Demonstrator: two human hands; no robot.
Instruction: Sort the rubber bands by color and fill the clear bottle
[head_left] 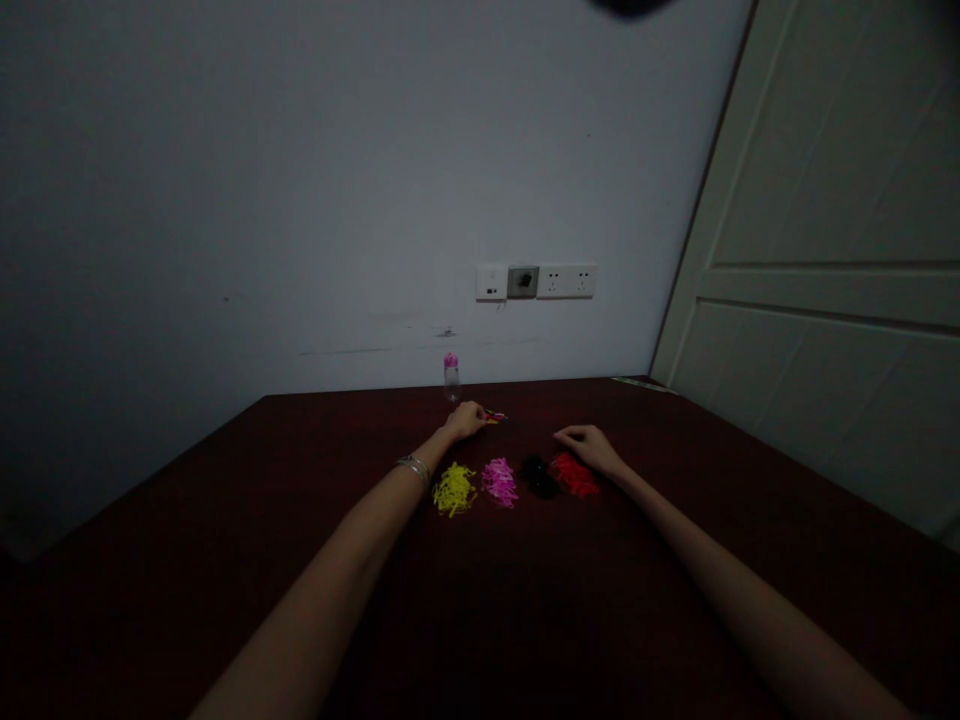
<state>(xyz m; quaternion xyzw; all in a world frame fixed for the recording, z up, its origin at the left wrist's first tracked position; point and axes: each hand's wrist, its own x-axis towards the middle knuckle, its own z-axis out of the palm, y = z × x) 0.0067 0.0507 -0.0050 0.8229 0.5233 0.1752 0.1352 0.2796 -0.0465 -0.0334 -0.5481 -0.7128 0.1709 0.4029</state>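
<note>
Multicoloured strands (496, 416) extend lengthwise rightward from left fingers (478, 411), whose grip I cannot tell.

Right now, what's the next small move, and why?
Probably have the left hand draw one piece from the mixed-colour bunch: the hand is at it, while the yellow pile, pink pile, black pile and red pile each show one colour.

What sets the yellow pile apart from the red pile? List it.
The yellow pile looks bright and pale; the red pile is deeper in tone. The yellow pile ends the row at left, beside the left forearm; the red pile ends it at right, close to the right hand. Both are loose heaps of thin pieces on the dark table.
</note>
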